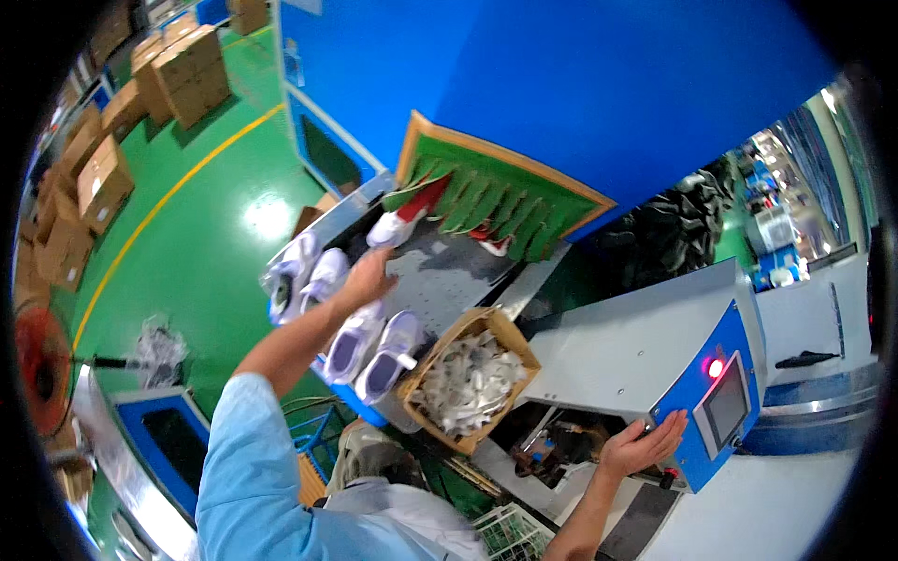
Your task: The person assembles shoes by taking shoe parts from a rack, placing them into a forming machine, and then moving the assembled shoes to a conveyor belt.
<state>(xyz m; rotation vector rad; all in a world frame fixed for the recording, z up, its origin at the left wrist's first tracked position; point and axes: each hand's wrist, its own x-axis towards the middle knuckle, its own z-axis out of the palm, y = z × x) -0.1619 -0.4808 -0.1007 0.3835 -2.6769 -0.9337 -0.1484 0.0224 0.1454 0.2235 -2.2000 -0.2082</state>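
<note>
The left hand hung by white, lavender-lined shoes, grip unclear to me; the right hand spread beside a flat blue panel.

Honestly, nothing legible here, folks. Small pale label on a carton at 9 o'clock, way too tiny to read. Same deal with the pale mark on another carton between 9 and 10. The dark screen near 4 o'clock shows no readable text either.
</note>
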